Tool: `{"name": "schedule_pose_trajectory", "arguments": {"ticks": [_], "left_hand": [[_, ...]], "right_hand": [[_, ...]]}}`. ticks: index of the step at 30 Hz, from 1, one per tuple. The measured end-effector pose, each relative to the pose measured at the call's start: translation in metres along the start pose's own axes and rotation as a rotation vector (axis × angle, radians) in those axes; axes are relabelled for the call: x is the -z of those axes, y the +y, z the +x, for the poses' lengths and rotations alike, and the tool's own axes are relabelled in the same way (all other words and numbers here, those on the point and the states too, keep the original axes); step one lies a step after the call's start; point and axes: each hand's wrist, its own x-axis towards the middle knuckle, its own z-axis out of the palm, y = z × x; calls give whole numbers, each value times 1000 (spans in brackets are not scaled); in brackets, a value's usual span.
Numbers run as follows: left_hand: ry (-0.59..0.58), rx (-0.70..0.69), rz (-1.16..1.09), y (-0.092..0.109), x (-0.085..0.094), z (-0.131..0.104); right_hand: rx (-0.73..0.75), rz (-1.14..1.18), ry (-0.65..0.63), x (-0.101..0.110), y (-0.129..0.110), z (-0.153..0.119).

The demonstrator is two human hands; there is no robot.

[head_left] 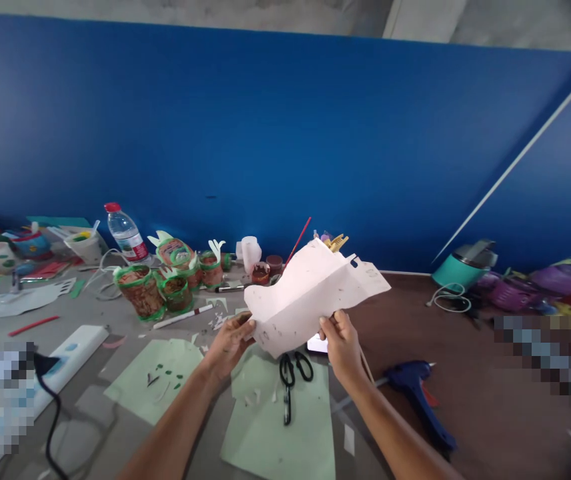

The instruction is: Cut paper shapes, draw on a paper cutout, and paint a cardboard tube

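Observation:
A creased sheet of white paper (pixel 305 293) with cut, uneven edges and small dark marks is held up above the table. My left hand (pixel 232 343) pinches its lower left edge between thumb and fingers. Along the lower right edge, my right hand (pixel 341 340) grips the same sheet, fingers closed. Below the paper, black-handled scissors (pixel 288 390) lie on a pale green sheet (pixel 280 447). A lit phone screen (pixel 317 344) shows partly behind the paper. To the right of my right forearm rests a blue glue gun (pixel 418 393).
Brown and green painted cups (pixel 140 293) stand at the back left, near a red-capped water bottle (pixel 126 233). A white power strip (pixel 65 367) with a black cable lies at left. Another pale green sheet (pixel 140 400) holds scraps. A teal appliance (pixel 460 267) stands back right.

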Motion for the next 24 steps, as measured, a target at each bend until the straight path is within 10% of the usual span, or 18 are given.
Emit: {"name": "schedule_pose_trajectory", "arguments": {"ticks": [17, 24], "left_hand": [[107, -48, -156, -5, -7, 0], [26, 10, -137, -6, -10, -3]], "right_hand": [[28, 15, -284, -18, -6, -18], [52, -56, -215, -17, -1, -19]]}}
